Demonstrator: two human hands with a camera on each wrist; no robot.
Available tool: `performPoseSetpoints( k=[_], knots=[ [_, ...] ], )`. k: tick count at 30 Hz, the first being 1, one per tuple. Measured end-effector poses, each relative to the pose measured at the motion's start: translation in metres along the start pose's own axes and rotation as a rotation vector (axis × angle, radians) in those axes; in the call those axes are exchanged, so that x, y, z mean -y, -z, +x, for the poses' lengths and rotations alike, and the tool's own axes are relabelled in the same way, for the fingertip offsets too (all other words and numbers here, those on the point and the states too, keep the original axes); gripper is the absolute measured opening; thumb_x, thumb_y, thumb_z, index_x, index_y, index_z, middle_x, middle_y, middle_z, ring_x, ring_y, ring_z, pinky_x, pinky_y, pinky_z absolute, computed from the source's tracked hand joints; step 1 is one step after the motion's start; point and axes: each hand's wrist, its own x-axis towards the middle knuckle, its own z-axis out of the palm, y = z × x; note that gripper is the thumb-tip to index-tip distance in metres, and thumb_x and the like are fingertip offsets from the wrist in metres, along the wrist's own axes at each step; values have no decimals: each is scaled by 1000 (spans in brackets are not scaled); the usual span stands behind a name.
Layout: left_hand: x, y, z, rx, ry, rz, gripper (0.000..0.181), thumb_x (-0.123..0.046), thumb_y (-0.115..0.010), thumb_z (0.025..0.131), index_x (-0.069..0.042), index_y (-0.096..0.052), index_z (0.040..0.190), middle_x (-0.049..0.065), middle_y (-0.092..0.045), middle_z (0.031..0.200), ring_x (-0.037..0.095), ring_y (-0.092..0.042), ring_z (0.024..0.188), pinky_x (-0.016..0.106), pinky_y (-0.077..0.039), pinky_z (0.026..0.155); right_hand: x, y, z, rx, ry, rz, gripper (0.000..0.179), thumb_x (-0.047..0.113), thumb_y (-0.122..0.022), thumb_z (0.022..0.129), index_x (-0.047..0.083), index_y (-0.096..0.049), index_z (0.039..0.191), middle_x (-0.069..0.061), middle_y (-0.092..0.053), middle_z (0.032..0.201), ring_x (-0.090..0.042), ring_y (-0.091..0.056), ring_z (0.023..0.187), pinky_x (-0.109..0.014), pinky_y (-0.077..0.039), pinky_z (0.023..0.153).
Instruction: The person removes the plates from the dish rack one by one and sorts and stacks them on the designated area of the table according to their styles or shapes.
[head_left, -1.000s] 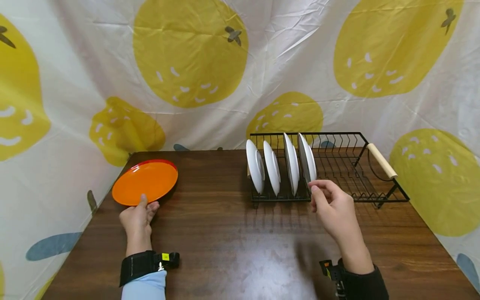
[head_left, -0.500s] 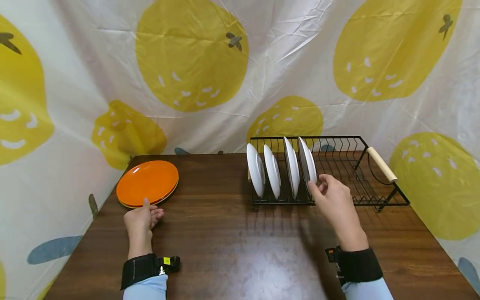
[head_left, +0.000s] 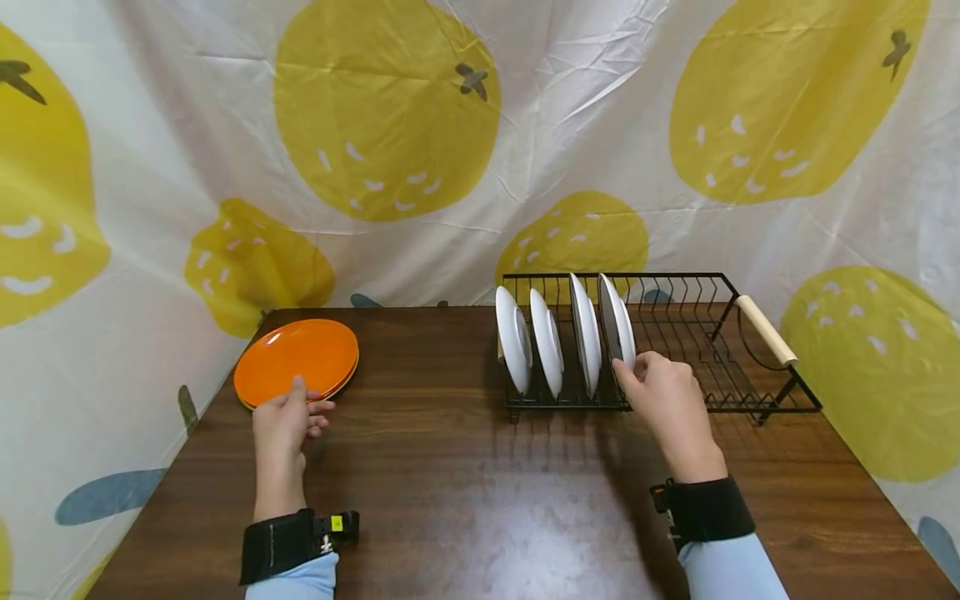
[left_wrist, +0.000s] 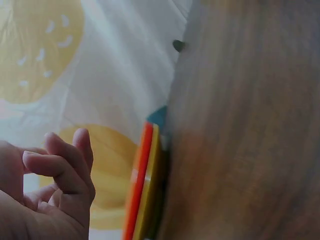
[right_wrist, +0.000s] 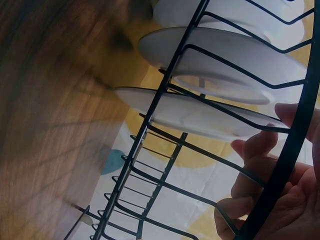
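Note:
An orange plate (head_left: pixel 296 358) lies on a stack at the table's left, with a yellow plate (left_wrist: pixel 149 185) showing beneath its edge in the left wrist view. My left hand (head_left: pixel 285 425) is over the stack's near rim, fingers loosely bent and apart from the plates. Several white plates stand on edge in the left part of a black wire dish rack (head_left: pixel 750 408). At the rightmost white plate (head_left: pixel 622 323), my right hand (head_left: pixel 667 408) pinches the near rim between thumb and fingers. The right wrist view shows this white plate (right_wrist: pixel 200 112) between rack wires, fingertips at its edge.
The rack's right side has a pale wooden handle (head_left: pixel 765 330). A brown wooden table (head_left: pixel 450 483) lies under everything. Behind it hangs a white curtain (head_left: pixel 420 258) with yellow fruit prints.
The orange plate, held tilted in my left hand earlier, now lies flat on the stack, and that hand has let go. My right hand has moved onto the rightmost white plate's rim.

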Motion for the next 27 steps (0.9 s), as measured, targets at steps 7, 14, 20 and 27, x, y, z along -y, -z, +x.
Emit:
performPoseSetpoints(
  k=[7,14,20,27],
  knots=[
    [-24,-7,-22,46,-76,-24,53,-51,-46,112,-2,-64,122,-11,-75,72,5,-61,53,17,-52,49,1,-2,7,18,-10,-25,50,37,-59,107,-9,-71,121,-31,-76,113,-38,-74,86,-56,-60,78],
    [-45,-20,-47,111,-150,-45,46,-46,-50,112,-3,-66,117,-10,-75,74,7,-62,55,18,-55,50,2,-5,9,26,-43,-48,51,38,-60,105,-9,-70,123,-31,-76,112,-40,-75,88,-58,-61,77],
    [-54,-32,-69,162,-217,-28,46,-45,-51,112,-2,-67,115,-9,-75,75,9,-64,57,19,-57,53,1,-6,10,20,-30,-76,44,38,-61,104,-5,-72,107,-25,-76,97,-35,-70,75,-52,-57,65],
    [-57,-54,-97,264,-263,-7,44,-42,-53,112,0,-67,113,-4,-75,79,10,-63,58,20,-57,55,-1,-11,12,-43,-11,-104,38,32,-63,100,11,-51,70,-7,-55,68,-24,-49,59,-35,-35,50]
  ],
)
